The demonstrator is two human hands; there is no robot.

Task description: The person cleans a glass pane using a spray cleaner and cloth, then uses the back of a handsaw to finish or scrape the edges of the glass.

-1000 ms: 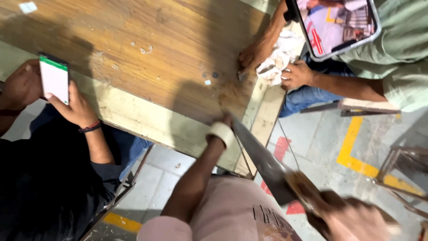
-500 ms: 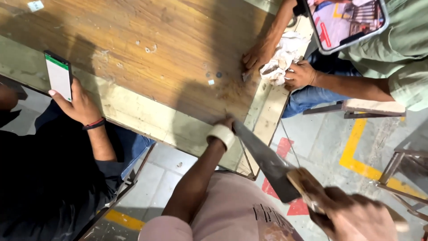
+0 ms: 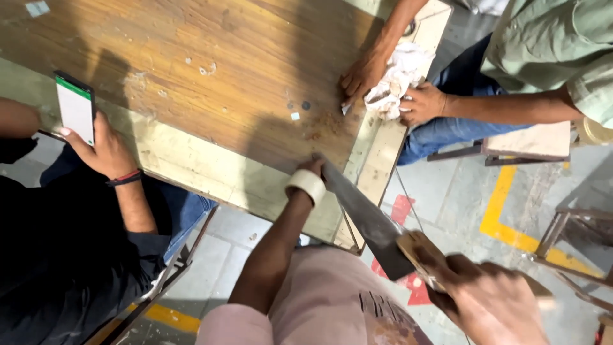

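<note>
The right hand (image 3: 495,306) is closed around the wooden handle (image 3: 424,255) of a handsaw (image 3: 364,214), low at the right of the view, and the dark blade runs up and left from it to the near edge of the desk (image 3: 191,83), where its tip meets the wood. The left hand (image 3: 311,169) lies at that same edge just beside the blade's tip, a roll of pale tape (image 3: 306,185) worn around its wrist; its fingers are mostly hidden behind the wrist and the tape, so I cannot tell whether it is open or gripping the edge. Brown sawdust (image 3: 322,124) lies scattered on the desk just beyond the blade's tip, with a few small round bits near it. At the far right corner of the desk another person in a green shirt rests one hand flat on the wood and the other hand on a crumpled white cloth (image 3: 396,80). At the left a third person in dark clothes holds up a phone (image 3: 75,107) with a lit white screen, a red band on the wrist
</note>
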